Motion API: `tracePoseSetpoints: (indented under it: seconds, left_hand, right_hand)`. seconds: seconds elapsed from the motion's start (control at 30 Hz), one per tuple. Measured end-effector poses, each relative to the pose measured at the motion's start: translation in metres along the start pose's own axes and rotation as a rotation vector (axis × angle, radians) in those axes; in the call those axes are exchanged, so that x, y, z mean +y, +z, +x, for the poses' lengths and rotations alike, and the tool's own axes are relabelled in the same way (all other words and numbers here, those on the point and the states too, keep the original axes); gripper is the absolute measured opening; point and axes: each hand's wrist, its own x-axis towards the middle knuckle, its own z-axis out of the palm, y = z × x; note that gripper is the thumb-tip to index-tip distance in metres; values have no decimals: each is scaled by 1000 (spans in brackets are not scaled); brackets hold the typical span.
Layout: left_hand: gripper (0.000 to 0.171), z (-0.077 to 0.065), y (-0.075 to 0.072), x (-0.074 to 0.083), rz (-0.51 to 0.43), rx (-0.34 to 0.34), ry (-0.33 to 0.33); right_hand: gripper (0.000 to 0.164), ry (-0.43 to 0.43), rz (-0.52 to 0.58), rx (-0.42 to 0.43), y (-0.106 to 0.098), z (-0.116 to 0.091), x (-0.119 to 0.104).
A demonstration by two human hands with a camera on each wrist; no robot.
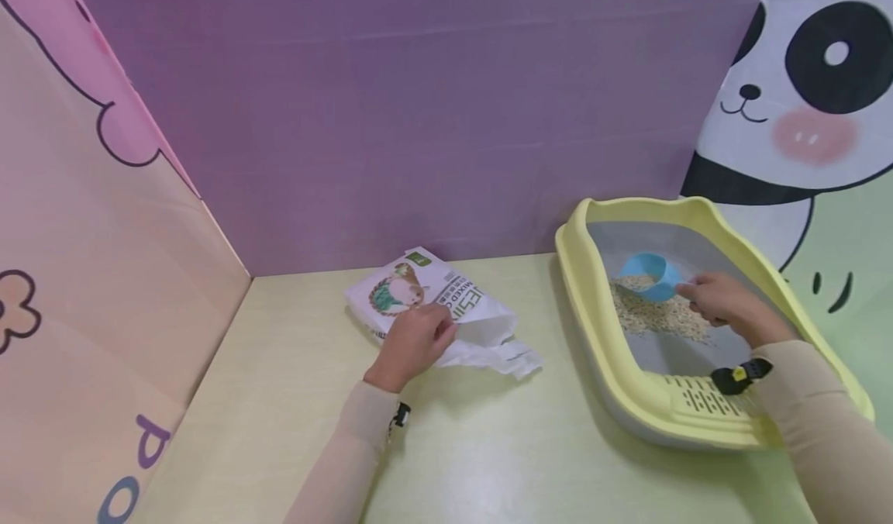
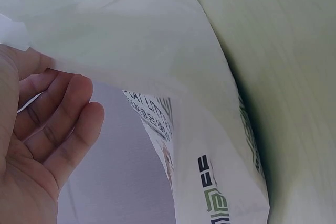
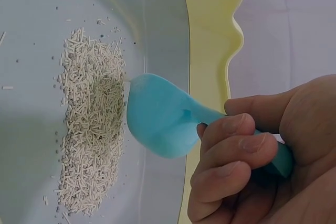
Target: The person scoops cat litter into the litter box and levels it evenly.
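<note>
A white printed cat litter bag (image 1: 446,284) lies on the table, its torn mouth facing right. My left hand (image 1: 413,342) pinches the edge of that mouth between thumb and index finger, the other fingers loosely bent in the left wrist view. Inside the yellow-rimmed litter box (image 1: 600,299), my right hand (image 1: 729,307) grips the handle of a light blue scoop (image 3: 163,116). Pale litter pellets (image 3: 89,129) form a pile on the grey bottom, and the scoop is held just over them. Some pellets show within the scoop's bowl in the head view.
The box stands at the right of the pale wooden table (image 1: 453,454), with a slotted yellow ledge (image 1: 698,400) at its near end. A purple wall (image 1: 418,121) rises behind. Printed panels flank both sides, with a panda (image 1: 809,67) on the right one.
</note>
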Motion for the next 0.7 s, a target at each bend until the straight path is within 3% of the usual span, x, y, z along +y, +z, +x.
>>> tracePoseSetpoints:
  seconds: [0.7]
  left_hand:
    - [13,2,-2,-1,-7,4,5]
  right_hand:
    - [30,-5,-34,23,-10,-5,7]
